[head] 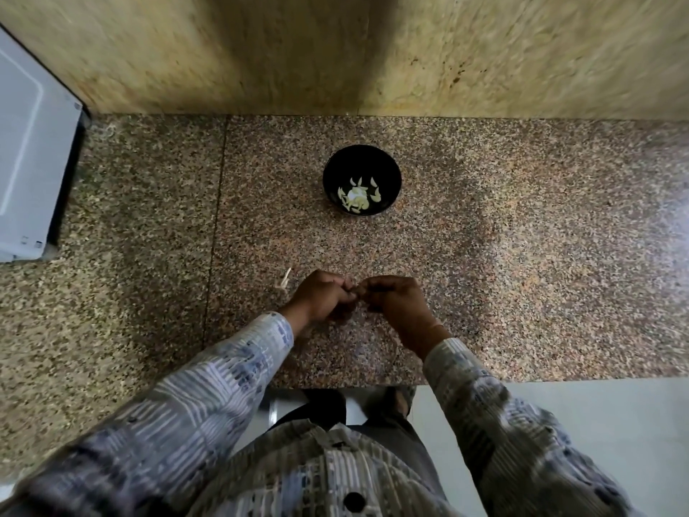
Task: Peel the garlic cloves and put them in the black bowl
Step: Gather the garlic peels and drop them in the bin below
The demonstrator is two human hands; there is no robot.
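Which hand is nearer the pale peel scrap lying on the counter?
Left. The left hand sits just right of the peel scrap, a small gap between them; the right hand is farther right, beyond the left hand.

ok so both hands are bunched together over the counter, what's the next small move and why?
Probably finish pulling the skin off there, before reaching for the black bowl. The left hand and right hand meet at the fingertips, fingers curled; what they pinch is hidden. Some peeled cloves lie in the bowl, a skin scrap beside the left hand.
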